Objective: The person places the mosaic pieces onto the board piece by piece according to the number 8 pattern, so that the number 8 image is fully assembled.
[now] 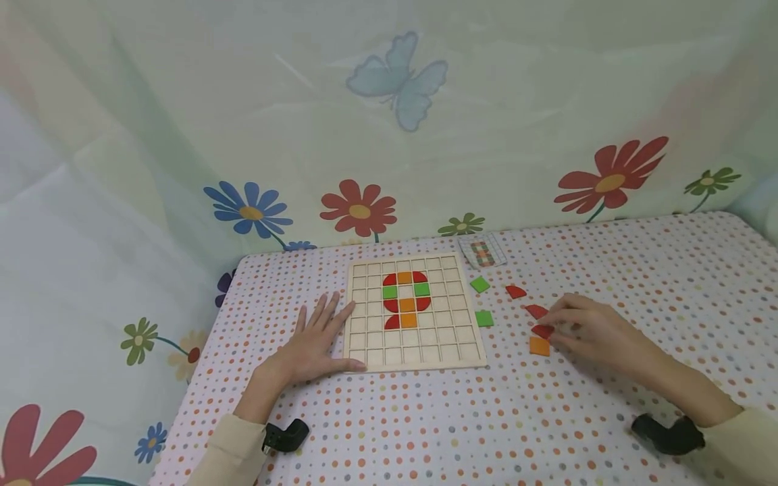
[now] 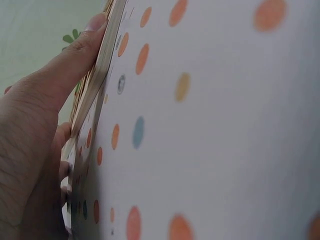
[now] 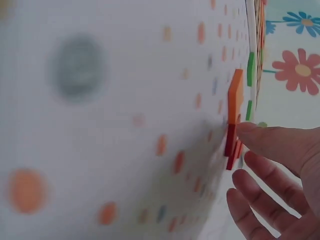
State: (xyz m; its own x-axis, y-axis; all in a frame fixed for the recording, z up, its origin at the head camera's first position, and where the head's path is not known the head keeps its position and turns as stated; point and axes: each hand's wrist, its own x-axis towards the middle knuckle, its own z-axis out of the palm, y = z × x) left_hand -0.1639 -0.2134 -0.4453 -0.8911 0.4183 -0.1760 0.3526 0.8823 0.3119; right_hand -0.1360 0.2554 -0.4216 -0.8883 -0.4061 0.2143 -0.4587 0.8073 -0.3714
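Observation:
A wooden grid board point(image 1: 371, 344) lies on the dotted cloth, with red, orange and green pieces set in its middle cells. My left hand point(image 1: 313, 347) is spread at its left side, the thumb resting on the near left corner; the left wrist view shows that thumb point(image 2: 75, 52) on the board's edge. To the right of the board, my right hand point(image 1: 586, 327) reaches over a red quarter-circle piece point(image 1: 541, 331), its thumb point(image 3: 255, 136) touching the piece. The other fingers bend loosely beside it. Next to that piece lie an orange square point(image 1: 539, 347) and another red quarter-circle point(image 1: 535, 311).
Two green squares point(image 1: 483, 318) lie near the board's right edge, and a third loose red quarter-circle point(image 1: 516, 291) is farther back. A small pattern card point(image 1: 501, 260) lies behind the board's right corner. A flowered curtain point(image 1: 498, 135) hangs behind the table.

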